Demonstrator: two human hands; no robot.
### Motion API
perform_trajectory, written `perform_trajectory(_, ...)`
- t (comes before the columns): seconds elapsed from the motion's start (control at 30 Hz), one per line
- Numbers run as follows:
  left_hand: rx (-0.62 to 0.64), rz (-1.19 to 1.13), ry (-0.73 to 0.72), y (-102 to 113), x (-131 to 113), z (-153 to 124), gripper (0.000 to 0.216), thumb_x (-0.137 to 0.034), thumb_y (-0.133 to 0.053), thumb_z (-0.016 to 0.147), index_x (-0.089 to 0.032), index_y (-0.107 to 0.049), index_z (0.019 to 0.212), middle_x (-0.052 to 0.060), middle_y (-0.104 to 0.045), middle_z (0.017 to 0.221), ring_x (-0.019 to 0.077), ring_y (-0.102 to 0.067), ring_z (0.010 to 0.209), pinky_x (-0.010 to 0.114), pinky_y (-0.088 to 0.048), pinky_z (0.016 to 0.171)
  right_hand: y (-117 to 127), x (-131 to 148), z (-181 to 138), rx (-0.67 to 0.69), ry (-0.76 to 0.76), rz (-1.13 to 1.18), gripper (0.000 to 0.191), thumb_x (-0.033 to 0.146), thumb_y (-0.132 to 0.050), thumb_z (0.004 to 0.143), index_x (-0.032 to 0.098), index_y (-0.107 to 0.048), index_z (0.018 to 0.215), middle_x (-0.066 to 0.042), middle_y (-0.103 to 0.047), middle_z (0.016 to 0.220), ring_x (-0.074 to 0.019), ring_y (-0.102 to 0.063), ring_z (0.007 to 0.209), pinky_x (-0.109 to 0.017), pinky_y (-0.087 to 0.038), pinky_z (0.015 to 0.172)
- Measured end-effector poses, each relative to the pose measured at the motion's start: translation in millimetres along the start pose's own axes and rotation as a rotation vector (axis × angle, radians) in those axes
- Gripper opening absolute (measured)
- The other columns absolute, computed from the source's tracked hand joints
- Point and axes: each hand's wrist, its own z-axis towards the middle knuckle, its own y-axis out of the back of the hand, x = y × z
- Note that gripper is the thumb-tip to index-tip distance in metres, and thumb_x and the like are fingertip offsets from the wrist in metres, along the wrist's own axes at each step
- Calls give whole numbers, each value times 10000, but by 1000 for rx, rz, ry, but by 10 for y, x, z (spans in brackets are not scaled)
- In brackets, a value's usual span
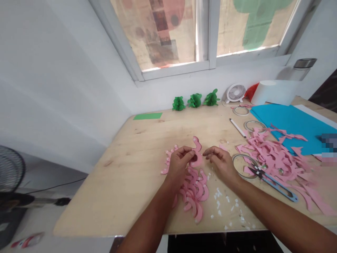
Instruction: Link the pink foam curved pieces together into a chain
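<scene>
Between the thumb and fingers of my left hand [182,160] is a wavy pink paper cutout [196,161] with small pale patches on it, held just above the table. My right hand [219,160] is close by on its right side, fingertips pinched together; anything between them is too small to make out. Below my left hand lies a pile of curved pink paper pieces [196,191], some with pale squares at their ends. More pink cutouts [165,168] lie partly hidden to its left. Small white scraps [218,195] are scattered under my right forearm.
Scissors [276,184] rest across a tape roll [234,165] beside a heap of pink offcuts [276,158]. A white pen [237,127], blue sheets [284,116], a small fan [236,93], several green paper shapes [195,100] and a green strip [147,116] are farther back.
</scene>
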Motion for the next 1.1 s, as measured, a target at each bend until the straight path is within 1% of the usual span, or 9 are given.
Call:
perform_trajectory(0.1, 7, 17, 22, -11, -16, -6, 124, -230, -651, 642, -122, -590, 636, -13, -546, 530, 80, -497, 521, 199, -389, 537, 10, -4, 8, 6, 3, -38, 180, 275, -507, 738, 163, -608, 640, -41, -619, 692, -163, -558, 682, -271, -415, 641)
perform_trajectory(0.2, 18, 32, 35, -12, -23, -18, 124, -232, -652, 645, -126, -588, 640, -14, -557, 532, 77, -502, 516, 193, -393, 535, 7, -7, 9, -23, -15, 13, 147, 296, -571, 713, 167, -613, 771, -46, -630, 786, -169, -562, 724, -273, -424, 654)
perform_trajectory(0.27, 24, 70, 44, -14, -26, -32, 127, -243, -653, 648, -130, -597, 659, -9, -573, 547, 83, -513, 523, 195, -402, 533, -1, 2, 4, 4, -20, 78, 201, 321, -566, 730, 170, -610, 856, -49, -631, 822, -168, -561, 749, -271, -425, 665)
perform_trajectory(0.33, 26, 119, 58, -22, -27, -46, 139, -260, -652, 653, -132, -605, 680, -2, -585, 562, 90, -521, 527, 199, -411, 526, -11, 11, -3, 44, -24, 136, 228, 352, -555, 752, 167, -607, 874, -43, -618, 798, -162, -552, 745, -269, -420, 671)
perform_trajectory(0.53, 93, 146, 60, -78, -29, -67, 136, -237, -650, 638, -124, -575, 626, -11, -557, 532, 80, -522, 508, 186, -424, 513, -24, -54, 1, 39, -29, 189, 211, 366, -607, 730, 158, -574, 738, 20, -491, 630, -111, -450, 583, -234, -361, 558)
perform_trajectory(0.67, 36, 157, 109, -92, -70, -66, 173, -278, -649, 639, -137, -599, 726, -3, -588, 574, 101, -559, 513, 197, -459, 482, -22, -75, 6, 37, -26, 156, 239, 390, -616, 717, 162, -554, 681, 33, -461, 593, -102, -415, 542, -227, -330, 519)
perform_trajectory(0.77, -9, 127, 146, -88, -99, -71, 225, -304, -676, 618, -143, -611, 761, 4, -617, 648, 100, -564, 505, 205, -481, 453, -31, -46, -8, 87, -37, 121, 253, 405, -618, 708, 158, -567, 680, 31, -468, 581, -100, -412, 532, -226, -323, 508)
perform_trajectory(0.93, 22, 68, 157, -45, -95, -82, 267, -339, -673, 642, -125, -652, 800, 40, -635, 740, 115, -581, 568, 211, -505, 455, -43, 7, -39, 184, -35, 59, 234, 385, -595, 732, 151, -593, 727, 26, -481, 591, -99, -414, 537, -226, -319, 515)
perform_trajectory(1.1, 71, 4, 225, 15, -91, -73, 264, -340, -665, 661, -122, -644, 809, 25, -591, 659, 98, -548, 546, 178, -465, 424, -56, 50, -50, 231, -40, 68, 219, 346, -596, 725, 156, -530, 636, 42, -409, 558, -87, -361, 514, -226, -287, 493)
